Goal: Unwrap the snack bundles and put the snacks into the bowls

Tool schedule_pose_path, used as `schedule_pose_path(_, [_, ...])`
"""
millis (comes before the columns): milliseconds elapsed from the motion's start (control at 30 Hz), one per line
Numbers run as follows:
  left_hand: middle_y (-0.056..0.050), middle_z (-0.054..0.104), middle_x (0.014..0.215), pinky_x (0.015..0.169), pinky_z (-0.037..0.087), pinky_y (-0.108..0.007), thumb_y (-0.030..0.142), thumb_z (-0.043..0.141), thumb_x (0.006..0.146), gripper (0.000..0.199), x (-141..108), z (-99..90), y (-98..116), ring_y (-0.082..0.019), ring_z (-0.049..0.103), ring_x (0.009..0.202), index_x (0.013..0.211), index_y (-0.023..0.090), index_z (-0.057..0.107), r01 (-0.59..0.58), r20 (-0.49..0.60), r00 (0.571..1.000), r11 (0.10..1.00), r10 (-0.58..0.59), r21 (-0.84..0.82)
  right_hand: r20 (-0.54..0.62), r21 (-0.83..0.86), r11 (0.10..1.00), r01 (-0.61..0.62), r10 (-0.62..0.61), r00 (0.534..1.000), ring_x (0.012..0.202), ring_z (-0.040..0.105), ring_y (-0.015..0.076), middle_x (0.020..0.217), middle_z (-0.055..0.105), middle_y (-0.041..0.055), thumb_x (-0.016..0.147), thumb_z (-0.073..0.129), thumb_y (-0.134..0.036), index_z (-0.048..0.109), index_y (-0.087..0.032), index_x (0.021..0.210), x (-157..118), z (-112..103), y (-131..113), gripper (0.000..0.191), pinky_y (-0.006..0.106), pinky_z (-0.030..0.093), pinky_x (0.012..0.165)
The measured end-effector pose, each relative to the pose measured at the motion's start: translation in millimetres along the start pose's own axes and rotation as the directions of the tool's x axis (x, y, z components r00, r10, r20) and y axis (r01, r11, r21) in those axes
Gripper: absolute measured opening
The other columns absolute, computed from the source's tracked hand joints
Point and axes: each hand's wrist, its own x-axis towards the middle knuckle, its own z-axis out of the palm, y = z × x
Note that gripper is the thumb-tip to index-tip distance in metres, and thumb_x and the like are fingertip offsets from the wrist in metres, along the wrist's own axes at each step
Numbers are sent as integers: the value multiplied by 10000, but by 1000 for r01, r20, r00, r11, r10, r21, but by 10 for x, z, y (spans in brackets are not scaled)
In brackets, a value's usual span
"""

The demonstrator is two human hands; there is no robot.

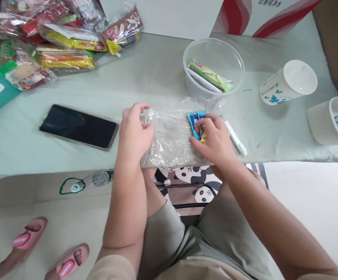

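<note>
A clear plastic bag point(170, 136) lies flat and crinkled at the table's front edge. My left hand point(134, 134) is at the bag's left edge, thumb and fingers curved and apart, with nothing visible between them. At the bag's right end, my right hand point(215, 140) has its thumb and fingers around a small blue snack packet point(194, 121). A bit of yellow wrapping shows under those fingers. Just right of this hand lies a slim white tool point(236, 138), partly hidden; its kind is unclear.
Behind the bag stands a clear plastic tub point(190, 83) holding a green-wrapped snack bar point(209, 76) and a white-wrapped one. Two paper cups point(269, 89) are at right, a phone point(78, 126) at left. Bagged snacks point(67, 50) fill the back left. Another person's pink slippers point(30, 235) show below.
</note>
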Motion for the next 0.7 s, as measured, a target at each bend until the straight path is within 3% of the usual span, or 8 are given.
schedule_pose_path(133, [-49, 577, 1125, 798, 527, -419, -85, 667, 673, 643, -75, -244, 117, -123, 500, 603, 1155, 338, 721, 63, 24, 997, 974, -70, 217, 40, 124, 992, 39, -45, 998, 1309, 579, 349, 1342, 611, 157, 806, 641, -269, 626, -247, 1099, 30, -100, 74, 294, 583, 467, 1092])
schedule_pose_path(233, [-35, 613, 1074, 765, 526, -383, 25, 728, 738, 445, -192, -336, 318, -108, 492, 588, 1085, 303, 730, -130, -27, 990, 980, 136, 151, 8, 171, 984, 47, -49, 999, 1233, 637, 329, 1346, 652, 141, 837, 580, -244, 624, -248, 1175, 36, -190, 104, 341, 563, 497, 1068])
schedule_pose_path(300, [-17, 666, 1065, 762, 541, -332, 94, 684, 833, 292, -275, -272, 469, -136, 594, 705, 1050, 289, 702, -377, 59, 925, 926, 376, 9, -23, 174, 984, 33, -29, 999, 1172, 670, 324, 1301, 695, 131, 863, 540, -238, 626, -250, 1223, 38, -242, 119, 370, 551, 528, 1018])
schedule_pose_path(367, [-11, 713, 1004, 838, 562, -326, 127, 616, 903, 186, -319, -98, 564, -177, 671, 887, 1026, 251, 679, -528, 191, 821, 843, 538, -105, -34, 177, 984, 8, -2, 999, 1126, 690, 324, 1264, 722, 129, 878, 522, -234, 623, -253, 1271, 50, -292, 145, 407, 540, 552, 974])
schedule_pose_path(533, [-78, 703, 1229, 1054, 525, -407, 112, 569, 930, 213, -225, 424, 454, -246, 648, 1197, 1105, 187, 667, -450, 477, 780, 893, 405, -21, 16, 223, 975, 8, -12, 1000, 1258, 655, 336, 1379, 690, 103, 751, 591, -154, 588, -265, 1362, 115, -402, 237, 621, 563, 526, 1069])
schedule_pose_path(600, [-98, 670, 1311, 1127, 484, -444, 123, 574, 936, 240, -179, 509, 376, -271, 609, 1283, 1152, 179, 662, -444, 515, 772, 896, 372, 19, 51, 252, 968, 8, -22, 998, 1298, 638, 336, 1412, 673, 98, 714, 598, -127, 578, -260, 1380, 137, -420, 263, 679, 574, 504, 1109])
schedule_pose_path(700, [-101, 653, 1347, 1121, 490, -453, 138, 565, 951, 251, -157, 513, 336, -277, 612, 1283, 1177, 186, 662, -417, 518, 789, 907, 330, 56, 55, 340, 939, -47, 30, 998, 1282, 648, 313, 1372, 697, 73, 760, 605, -136, 573, -299, 1380, 155, -414, 308, 642, 559, 502, 1113])
